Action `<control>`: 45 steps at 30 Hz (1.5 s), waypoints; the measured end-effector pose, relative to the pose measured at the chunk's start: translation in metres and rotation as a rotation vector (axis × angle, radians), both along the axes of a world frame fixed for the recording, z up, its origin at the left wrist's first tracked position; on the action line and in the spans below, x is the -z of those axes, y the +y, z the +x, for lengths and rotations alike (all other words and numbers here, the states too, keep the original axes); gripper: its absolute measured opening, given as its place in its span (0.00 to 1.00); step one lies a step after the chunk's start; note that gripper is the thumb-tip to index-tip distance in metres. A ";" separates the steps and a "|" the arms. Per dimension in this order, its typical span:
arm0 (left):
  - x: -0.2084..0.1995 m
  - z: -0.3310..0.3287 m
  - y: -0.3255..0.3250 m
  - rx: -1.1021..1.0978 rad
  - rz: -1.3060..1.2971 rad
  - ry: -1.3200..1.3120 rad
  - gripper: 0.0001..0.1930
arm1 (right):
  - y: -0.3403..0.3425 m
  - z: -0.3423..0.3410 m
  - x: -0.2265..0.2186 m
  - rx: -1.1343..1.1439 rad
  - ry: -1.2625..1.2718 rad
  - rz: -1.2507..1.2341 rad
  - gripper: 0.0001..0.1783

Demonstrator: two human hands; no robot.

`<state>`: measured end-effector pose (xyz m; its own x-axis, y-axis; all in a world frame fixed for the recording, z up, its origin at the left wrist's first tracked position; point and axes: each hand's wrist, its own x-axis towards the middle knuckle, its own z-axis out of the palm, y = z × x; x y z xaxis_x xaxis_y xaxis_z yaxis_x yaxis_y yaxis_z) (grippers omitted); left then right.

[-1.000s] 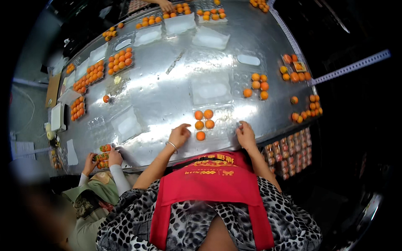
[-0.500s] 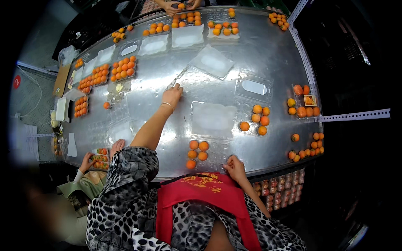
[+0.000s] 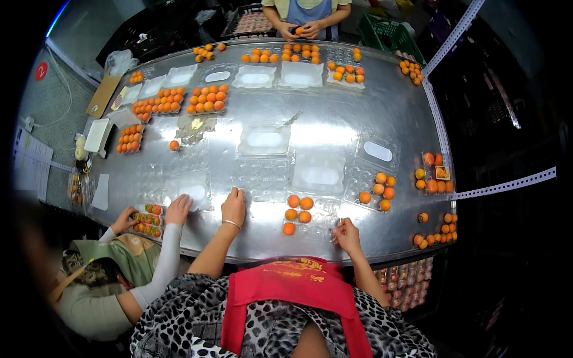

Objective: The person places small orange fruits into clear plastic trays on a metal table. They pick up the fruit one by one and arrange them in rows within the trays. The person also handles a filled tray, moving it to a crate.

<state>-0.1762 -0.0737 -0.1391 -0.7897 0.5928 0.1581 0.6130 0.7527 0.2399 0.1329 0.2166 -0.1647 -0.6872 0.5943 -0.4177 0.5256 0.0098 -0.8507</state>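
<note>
Where half a second ago I see the left arm stretched far up the table toward twelve o'clock, the left hand (image 3: 233,207) now lies drawn back near the close edge, palm down and fingers spread flat, its fingertips touching the near rim of an empty clear plastic tray (image 3: 263,178). It grasps nothing. The right hand (image 3: 347,234) rests at the near edge much as before, fingers curled at the right corner of the clear tray (image 3: 308,216) that carries five orange fruits (image 3: 298,210); whether it pinches that corner or only touches it, I cannot tell. That tray sits between my two hands, at about one o'clock from the left hand and ten o'clock from the right.

The steel table (image 3: 334,128) shows further from me than in the earlier frame, so the view has pulled back. At nine o'clock from the left hand, a co-worker's hand (image 3: 178,209) in a white sleeve lies flat on the steel just beside a small tray of fruits (image 3: 147,221). At two o'clock from the right hand stands a partly filled tray (image 3: 375,190).
</note>
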 end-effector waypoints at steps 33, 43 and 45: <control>-0.083 0.133 -0.065 0.009 0.347 -0.304 0.17 | -0.053 -0.083 -0.062 -0.490 0.132 0.997 0.26; -0.104 0.123 0.007 0.000 0.813 -1.116 0.13 | -0.040 -0.081 -0.058 -0.389 0.296 0.794 0.20; -0.107 0.124 0.017 -0.039 0.877 -1.333 0.14 | -0.042 -0.074 -0.062 -0.304 0.375 0.488 0.19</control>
<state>-0.0524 -0.0564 -0.0316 -0.6478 0.6707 -0.3613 -0.3954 0.1094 0.9120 0.0594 0.1750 -0.1028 -0.8991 0.4123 0.1472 0.1100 0.5382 -0.8356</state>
